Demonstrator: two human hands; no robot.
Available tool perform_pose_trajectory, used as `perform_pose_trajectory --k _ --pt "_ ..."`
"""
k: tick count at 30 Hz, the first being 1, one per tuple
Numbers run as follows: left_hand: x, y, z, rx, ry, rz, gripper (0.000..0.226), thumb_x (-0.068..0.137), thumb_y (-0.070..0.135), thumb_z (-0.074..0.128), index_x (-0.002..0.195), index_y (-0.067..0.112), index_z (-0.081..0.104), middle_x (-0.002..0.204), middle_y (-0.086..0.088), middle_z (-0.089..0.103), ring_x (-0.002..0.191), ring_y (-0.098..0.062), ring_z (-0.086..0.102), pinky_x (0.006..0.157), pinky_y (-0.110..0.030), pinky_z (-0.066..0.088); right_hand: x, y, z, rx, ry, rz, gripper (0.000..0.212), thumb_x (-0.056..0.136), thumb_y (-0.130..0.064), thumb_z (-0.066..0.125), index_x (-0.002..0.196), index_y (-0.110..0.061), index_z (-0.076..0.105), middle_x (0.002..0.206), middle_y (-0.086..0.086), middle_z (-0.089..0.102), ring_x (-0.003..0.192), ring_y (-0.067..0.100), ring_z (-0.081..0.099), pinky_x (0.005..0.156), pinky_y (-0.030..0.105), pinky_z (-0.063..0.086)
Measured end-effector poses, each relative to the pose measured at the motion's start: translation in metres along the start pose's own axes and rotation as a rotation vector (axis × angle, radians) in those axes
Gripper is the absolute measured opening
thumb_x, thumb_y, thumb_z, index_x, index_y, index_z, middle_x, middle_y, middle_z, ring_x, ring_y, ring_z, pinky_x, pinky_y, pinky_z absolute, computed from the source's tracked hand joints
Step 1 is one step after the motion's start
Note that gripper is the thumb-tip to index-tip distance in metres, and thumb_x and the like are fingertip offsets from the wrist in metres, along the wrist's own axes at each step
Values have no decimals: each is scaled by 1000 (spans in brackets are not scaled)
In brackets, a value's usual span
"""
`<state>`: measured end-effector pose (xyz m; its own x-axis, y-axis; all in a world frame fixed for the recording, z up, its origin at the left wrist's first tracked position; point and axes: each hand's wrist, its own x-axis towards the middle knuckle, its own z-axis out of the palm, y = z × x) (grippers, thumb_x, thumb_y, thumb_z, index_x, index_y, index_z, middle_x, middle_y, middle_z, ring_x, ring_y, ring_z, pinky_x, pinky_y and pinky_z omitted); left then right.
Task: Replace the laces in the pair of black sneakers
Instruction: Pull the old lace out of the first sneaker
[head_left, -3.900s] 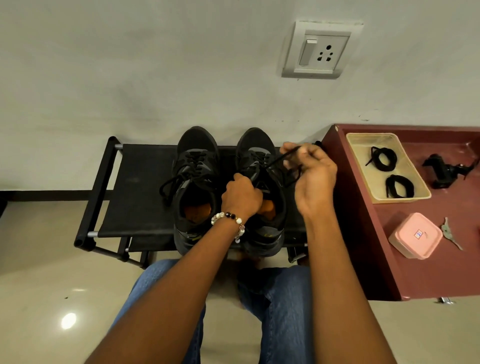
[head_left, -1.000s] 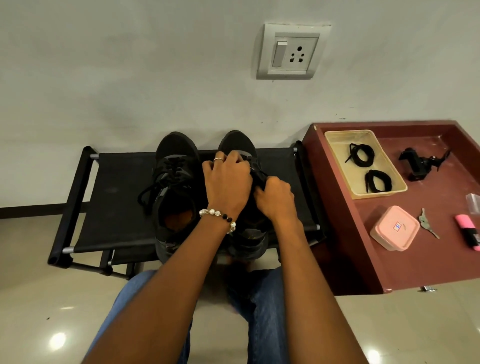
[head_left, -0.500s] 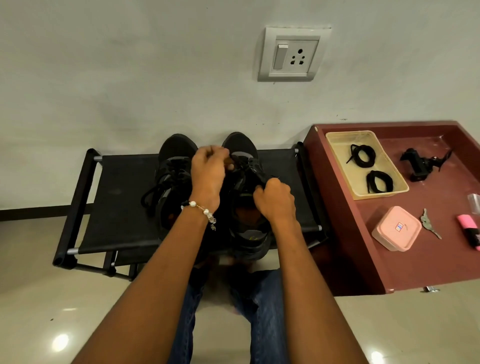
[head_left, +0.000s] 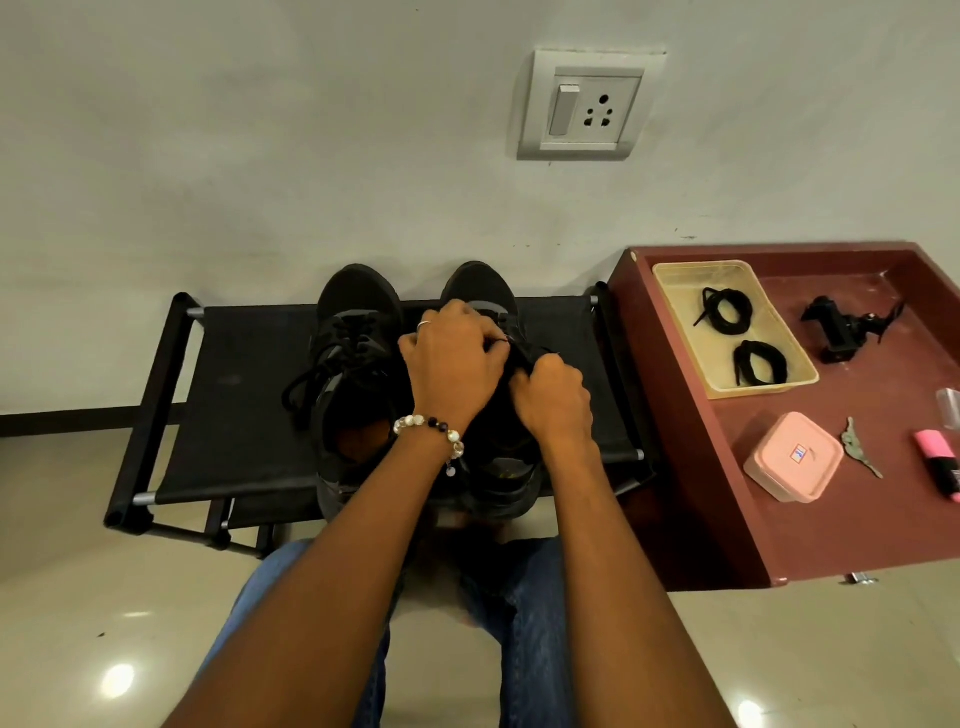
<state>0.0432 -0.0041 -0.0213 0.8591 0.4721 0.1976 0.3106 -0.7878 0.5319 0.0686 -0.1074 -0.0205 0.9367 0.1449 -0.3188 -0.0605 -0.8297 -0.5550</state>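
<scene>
Two black sneakers stand side by side on a black rack, toes to the wall. The left sneaker keeps its lace, with loose ends hanging to its left. My left hand, with a bead bracelet at the wrist, lies over the laced front of the right sneaker, fingers curled on its black lace. My right hand is a fist gripping the same shoe's lace or tongue edge at its right side. Two coiled black laces lie in a yellow tray.
A dark red table stands right of the rack. On it are a pink lidded box, a key, a pink highlighter and a black clamp. A wall socket sits above. My jeans-clad knees are below.
My left hand shifted right, from between the shoes back onto the right sneaker's lacing. My right hand stays gripped at that shoe's right side. Earlier it pulled a lace strand upward.
</scene>
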Motion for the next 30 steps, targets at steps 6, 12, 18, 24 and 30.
perform_pose_trajectory --k 6,12,18,24,30 --pt "6 -3 -27 -1089 54 -417 8 80 4 73 78 12 74 79 -5 73 79 -16 71 79 -27 57 -4 -3 0 12 8 6 29 97 -30 45 106 -3 54 116 19 55 100 40 55 72 38 39" --pt "14 -1 -29 -1633 132 -634 20 98 5 51 79 11 57 72 -5 63 63 -16 62 72 -36 56 -4 -3 -1 14 9 6 21 98 -28 45 97 -7 50 113 17 54 97 38 55 71 37 38" --pt "6 -2 -10 -678 -66 -173 19 84 23 69 102 23 63 92 6 62 84 -10 61 80 -29 53 -3 -2 -1 -11 -9 5 31 98 -32 47 110 -3 52 118 19 54 103 41 55 73 38 40" --pt "-1 0 -4 204 -152 19 29 90 36 60 117 30 67 127 0 51 121 -25 44 98 -45 36 -2 -3 0 4 -6 25 30 97 -33 47 107 -6 53 115 17 55 99 39 57 72 38 42" --pt "0 0 6 51 -18 4 21 90 37 58 97 26 74 111 3 61 108 -20 53 91 -41 41 -3 -3 0 14 2 30 32 97 -35 46 107 -6 53 115 17 55 99 39 56 72 39 41"
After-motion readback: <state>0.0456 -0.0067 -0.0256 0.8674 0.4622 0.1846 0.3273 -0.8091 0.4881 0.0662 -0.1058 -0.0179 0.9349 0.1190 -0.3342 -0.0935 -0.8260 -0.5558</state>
